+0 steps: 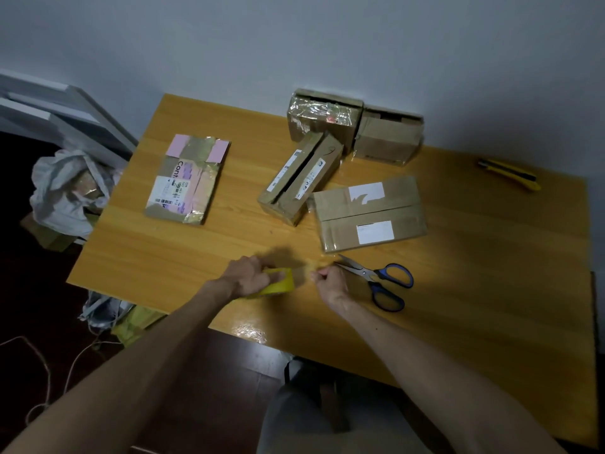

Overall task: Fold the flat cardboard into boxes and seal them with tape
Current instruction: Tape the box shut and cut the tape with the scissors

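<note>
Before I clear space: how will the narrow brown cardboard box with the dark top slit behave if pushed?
The narrow brown cardboard box probably slides easily on the glossy wooden table. Its top flaps gape, so it likely flexes if squeezed. Lying lengthwise, it seems unlikely to tip.

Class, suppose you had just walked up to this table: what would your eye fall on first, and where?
Two hands work at the near edge of the table. The left hand grips a yellow tape roll, and the right hand has its fingers pinched together beside it, next to blue-handled scissors. Behind them, brown boxes cluster toward the back wall, with a flat pink-patched package to their left.
</note>
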